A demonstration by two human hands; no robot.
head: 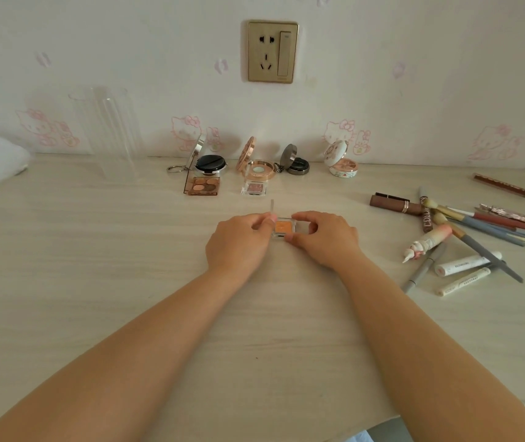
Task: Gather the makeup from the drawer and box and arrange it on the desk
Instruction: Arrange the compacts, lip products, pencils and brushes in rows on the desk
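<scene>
1. A small clear eyeshadow case (283, 227) with an orange pan lay on the desk (95, 282) between both hands, its clear lid (272, 206) standing upright at the left end.
2. The left hand (239, 247) pinched the case's left end near the lid hinge; the right hand (321, 239) had its fingers (305, 216) curled round the right end, thumb at the near edge.
3. The case's long axis ran left to right, and both hands were equally near it.
4. It sat well in front of the row of open compacts (210, 164) along the wall, just short of the pink single shadow (255, 188).
5. One brown tube (426, 218) in the pile at the right showed lettering that seemed to read "COLOR"; other labels were too small to read.
</scene>
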